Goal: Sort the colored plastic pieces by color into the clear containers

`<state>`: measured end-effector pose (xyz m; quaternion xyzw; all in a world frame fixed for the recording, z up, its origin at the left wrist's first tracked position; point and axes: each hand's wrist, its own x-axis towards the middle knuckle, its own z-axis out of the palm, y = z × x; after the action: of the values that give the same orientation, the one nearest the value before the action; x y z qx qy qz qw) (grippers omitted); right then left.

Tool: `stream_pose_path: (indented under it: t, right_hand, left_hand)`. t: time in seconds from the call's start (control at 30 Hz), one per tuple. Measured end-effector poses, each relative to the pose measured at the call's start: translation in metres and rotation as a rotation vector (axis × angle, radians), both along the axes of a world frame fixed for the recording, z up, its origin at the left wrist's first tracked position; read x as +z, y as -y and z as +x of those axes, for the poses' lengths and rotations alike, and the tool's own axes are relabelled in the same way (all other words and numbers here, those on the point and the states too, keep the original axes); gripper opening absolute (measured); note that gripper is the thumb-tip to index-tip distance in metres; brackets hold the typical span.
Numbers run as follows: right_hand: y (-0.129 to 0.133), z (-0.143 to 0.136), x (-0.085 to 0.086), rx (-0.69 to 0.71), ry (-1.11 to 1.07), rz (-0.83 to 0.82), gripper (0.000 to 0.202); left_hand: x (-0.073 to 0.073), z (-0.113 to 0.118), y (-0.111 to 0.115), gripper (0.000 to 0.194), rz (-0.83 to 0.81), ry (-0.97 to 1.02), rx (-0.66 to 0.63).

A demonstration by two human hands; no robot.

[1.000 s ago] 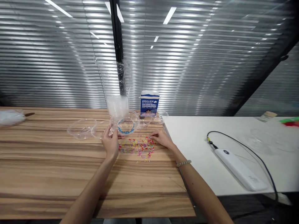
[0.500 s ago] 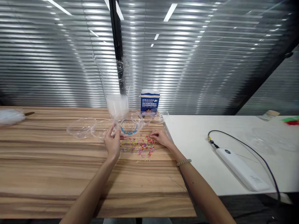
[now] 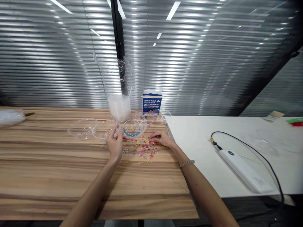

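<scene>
My left hand (image 3: 115, 142) grips the near left rim of a clear plastic bowl (image 3: 141, 125), which is tilted toward me. Blue beads (image 3: 132, 135) lie in a curve along the bottom of that bowl. Just in front of it, a loose spread of red, yellow and pink beads (image 3: 144, 148) covers part of the wooden table. My right hand (image 3: 161, 139) is at the right edge of this spread, fingertips drawn together low over the red beads. Whatever is between those fingertips is too small to make out.
More clear bowls (image 3: 81, 128) stand to the left, others behind on the right. A stack of clear cups (image 3: 119, 106) and a blue box (image 3: 151, 104) stand at the back. On the white table (image 3: 189, 138) lie a white power bank (image 3: 245, 171) and its black cable (image 3: 258, 153).
The bowl in my left hand has shifted slightly to the right, its blue beads spread along the curve. My right hand has moved a little left over the beads.
</scene>
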<state>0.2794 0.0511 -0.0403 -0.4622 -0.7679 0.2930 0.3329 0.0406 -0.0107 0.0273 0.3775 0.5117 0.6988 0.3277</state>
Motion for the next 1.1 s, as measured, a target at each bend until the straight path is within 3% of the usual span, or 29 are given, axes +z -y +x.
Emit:
stream_pose_path:
  t: [0.57, 1.1]
  right_hand:
    - [-0.003, -0.001, -0.009, -0.125, 0.023, 0.064, 0.015]
    - [-0.004, -0.004, -0.012, -0.136, 0.008, 0.05, 0.011]
  left_hand:
    - [-0.001, -0.001, 0.0, 0.057, 0.023, 0.031, -0.028]
    - [-0.003, -0.001, -0.002, 0.057, 0.021, 0.016, -0.025]
